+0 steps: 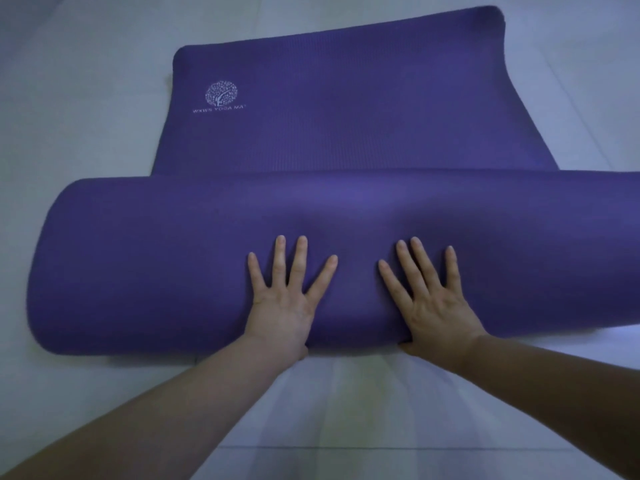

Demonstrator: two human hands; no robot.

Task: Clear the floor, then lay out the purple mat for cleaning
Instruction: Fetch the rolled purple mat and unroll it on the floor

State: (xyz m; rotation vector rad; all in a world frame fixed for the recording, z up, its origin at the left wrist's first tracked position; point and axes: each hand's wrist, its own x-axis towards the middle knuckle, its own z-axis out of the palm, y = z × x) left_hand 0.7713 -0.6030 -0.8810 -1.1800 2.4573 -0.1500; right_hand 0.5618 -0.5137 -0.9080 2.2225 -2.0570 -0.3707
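Floor (pixel 346 410): pale tiles, seen bare around the mat.
Mat (pixel 346 109): roll (pixel 156 265) laid crosswise at mid-frame.
Left hand (pixel 287 306), right hand (pixel 436 303): flat, splayed, pressed on the roll, equally near, nothing gripped.

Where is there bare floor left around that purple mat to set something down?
Bare tiled floor lies left of the unrolled mat, and more beyond its far right corner. The widest patch is in front of the roll, between the forearms. The roll's middle is taken: left hand and right hand press flat there.
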